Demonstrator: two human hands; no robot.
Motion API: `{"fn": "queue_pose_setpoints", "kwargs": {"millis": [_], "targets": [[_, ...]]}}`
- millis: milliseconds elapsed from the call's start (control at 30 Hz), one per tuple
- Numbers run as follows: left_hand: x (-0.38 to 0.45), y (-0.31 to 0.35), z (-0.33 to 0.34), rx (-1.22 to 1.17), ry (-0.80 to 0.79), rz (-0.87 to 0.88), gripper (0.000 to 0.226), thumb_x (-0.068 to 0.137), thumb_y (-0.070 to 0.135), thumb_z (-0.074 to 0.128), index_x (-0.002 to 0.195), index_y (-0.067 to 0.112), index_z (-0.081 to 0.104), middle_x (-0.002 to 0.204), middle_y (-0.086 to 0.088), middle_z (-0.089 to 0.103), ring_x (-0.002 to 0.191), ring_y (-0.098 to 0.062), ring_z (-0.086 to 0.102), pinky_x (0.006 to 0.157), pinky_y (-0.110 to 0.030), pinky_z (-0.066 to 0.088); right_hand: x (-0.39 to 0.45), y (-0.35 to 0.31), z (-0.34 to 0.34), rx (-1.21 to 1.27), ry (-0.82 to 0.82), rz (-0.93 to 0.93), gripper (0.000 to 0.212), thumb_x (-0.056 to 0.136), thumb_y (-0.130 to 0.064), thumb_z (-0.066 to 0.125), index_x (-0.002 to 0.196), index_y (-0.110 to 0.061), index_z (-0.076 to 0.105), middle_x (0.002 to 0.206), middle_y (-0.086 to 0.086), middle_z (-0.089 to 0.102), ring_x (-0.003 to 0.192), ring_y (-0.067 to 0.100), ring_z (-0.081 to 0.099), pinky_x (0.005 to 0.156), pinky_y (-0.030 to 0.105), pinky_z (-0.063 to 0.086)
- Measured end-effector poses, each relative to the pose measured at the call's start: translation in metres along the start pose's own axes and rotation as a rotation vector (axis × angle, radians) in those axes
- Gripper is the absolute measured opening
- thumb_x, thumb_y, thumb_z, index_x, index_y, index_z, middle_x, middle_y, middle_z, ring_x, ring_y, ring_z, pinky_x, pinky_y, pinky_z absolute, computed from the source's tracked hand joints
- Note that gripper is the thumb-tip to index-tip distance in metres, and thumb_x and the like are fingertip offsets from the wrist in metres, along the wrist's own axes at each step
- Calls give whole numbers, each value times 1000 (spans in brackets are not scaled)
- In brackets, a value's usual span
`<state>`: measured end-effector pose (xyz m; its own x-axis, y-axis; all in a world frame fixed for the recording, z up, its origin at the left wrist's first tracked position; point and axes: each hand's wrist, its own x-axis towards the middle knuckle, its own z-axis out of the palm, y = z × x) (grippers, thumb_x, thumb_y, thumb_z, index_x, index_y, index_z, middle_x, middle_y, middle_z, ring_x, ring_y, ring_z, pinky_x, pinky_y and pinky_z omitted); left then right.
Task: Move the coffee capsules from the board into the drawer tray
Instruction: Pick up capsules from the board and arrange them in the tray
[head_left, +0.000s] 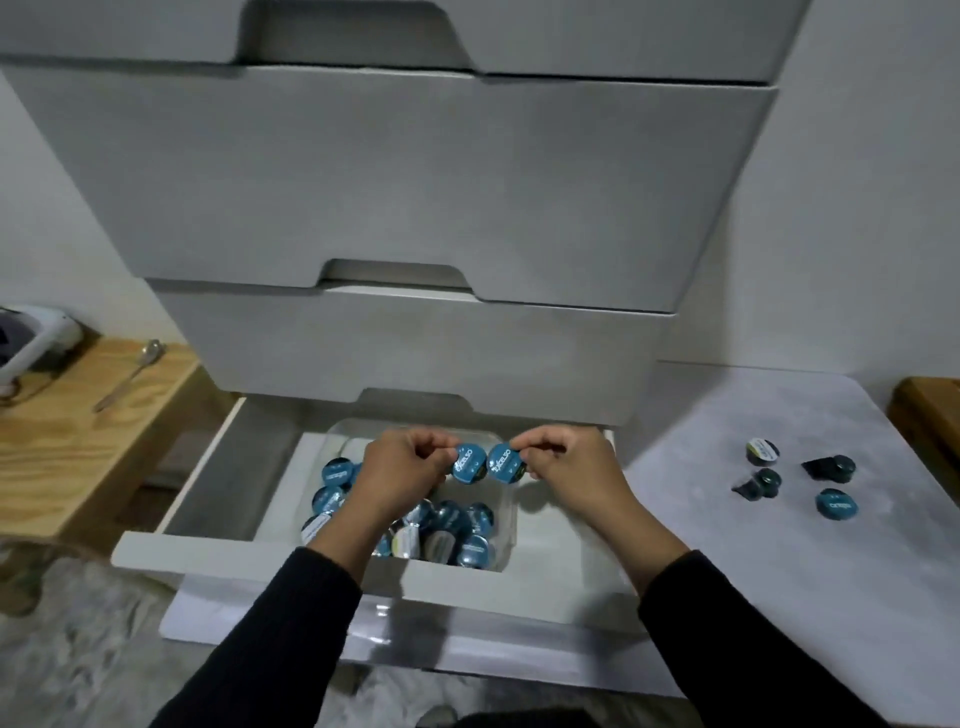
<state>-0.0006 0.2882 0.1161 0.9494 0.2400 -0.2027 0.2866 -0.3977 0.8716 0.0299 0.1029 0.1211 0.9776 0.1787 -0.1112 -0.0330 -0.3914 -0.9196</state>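
My left hand (402, 470) pinches a blue-lidded coffee capsule (469, 464) by its rim, above the clear tray (511, 512) in the open bottom drawer (208, 480). My right hand (563, 467) pinches a second blue capsule (505, 462) right beside it. Both lids face me. The tray holds several blue and dark capsules (447, 530), partly hidden by my left forearm. On the pale marble board (779, 545) to the right lie several more capsules (836, 503), some on their sides.
Closed white drawers (395, 176) rise above the open one. A wooden side table (67, 415) at left carries a spoon (130, 374) and a white appliance (31, 338). A wooden edge (930, 410) shows at far right. Grey carpet lies below.
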Motion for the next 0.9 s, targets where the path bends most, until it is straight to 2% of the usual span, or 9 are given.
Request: {"fn": "queue_pose_setpoints", "kwargs": {"millis": [133,200,267,367,567,700,767,833,900], "targets": [[29,-17,-29,82,-142,-5,8,87,17,62,88,19,70,83,-3,71,71,-14,63,71,-30,53,13,1,39,-79,12,37,20,82,-7,64,77,-24,73,79,-5,71,81,13,67,80,29,54],[43,-22,-34,154,-219,22,10,88,18,61,92,17,70,84,2,69,74,-9,62,68,-22,51,18,4,49,-113,41,69,18,82,-6,63,80,-21,74,81,-5,71,81,10,66,82,26,53],[55,-24,-34,221,-293,46,13,89,18,59,95,16,70,87,4,68,74,-3,59,64,-15,44,23,8,54,-144,58,113,17,82,-3,62,84,-14,74,85,0,71,78,7,64,78,17,51],[71,-28,-28,281,-376,76,14,89,19,59,98,16,69,99,0,70,83,-8,60,78,-21,46,30,15,57,-253,70,131,20,82,3,59,85,-9,75,89,5,73,70,1,59,62,-1,43],[92,-34,-14,316,-474,67,13,89,15,59,95,14,70,102,-3,71,85,-10,62,85,-25,49,43,20,62,-391,63,154,18,82,1,59,86,-8,74,91,6,74,76,7,60,60,-3,38],[99,-40,-10,355,-524,71,16,90,15,57,99,14,70,105,-1,70,85,-8,60,80,-21,44,51,20,66,-455,34,138,19,81,2,58,84,-7,75,87,7,74,72,8,60,58,-6,37],[101,-44,-9,363,-533,69,17,90,14,57,100,14,71,106,-1,70,85,-7,60,79,-20,44,53,20,69,-489,0,124,21,80,3,56,82,-7,75,86,7,74,73,12,63,61,-2,41],[103,-46,-9,360,-540,63,16,89,14,58,100,14,70,106,-1,70,86,-7,60,80,-20,44,55,21,71,-518,-40,122,23,78,2,54,79,-8,74,85,7,75,76,16,66,68,13,49],[105,-48,-7,358,-553,64,16,89,14,59,101,14,71,108,-1,70,89,-7,60,82,-19,43,58,20,72,-548,-65,128,23,78,1,53,76,-9,74,82,7,74,73,16,65,69,19,50]]}}
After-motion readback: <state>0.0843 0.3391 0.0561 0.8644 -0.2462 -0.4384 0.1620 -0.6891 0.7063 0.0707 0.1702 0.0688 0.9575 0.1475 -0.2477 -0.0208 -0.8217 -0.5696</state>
